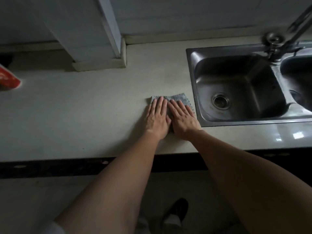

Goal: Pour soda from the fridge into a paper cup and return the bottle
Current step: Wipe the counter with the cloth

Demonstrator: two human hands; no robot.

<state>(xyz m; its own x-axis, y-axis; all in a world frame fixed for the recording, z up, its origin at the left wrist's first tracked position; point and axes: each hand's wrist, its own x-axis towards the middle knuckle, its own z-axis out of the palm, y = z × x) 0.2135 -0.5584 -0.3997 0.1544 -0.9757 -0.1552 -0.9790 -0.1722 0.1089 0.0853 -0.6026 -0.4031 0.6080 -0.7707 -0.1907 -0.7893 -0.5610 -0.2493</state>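
Note:
A small grey cloth (181, 98) lies flat on the pale countertop (84, 115), just left of the sink. My left hand (157, 118) and my right hand (183, 119) rest side by side on the cloth, palms down, fingers straight and close together. Neither hand grips anything. Most of the cloth is hidden under the hands. No soda bottle, paper cup or fridge is in view.
A steel sink (239, 92) with a drain sits at the right, and a faucet (276, 43) stands behind it. A white box-shaped column (94, 39) stands at the back. A red object (8, 80) shows at the left edge. My shoe (177, 210) is on the floor below.

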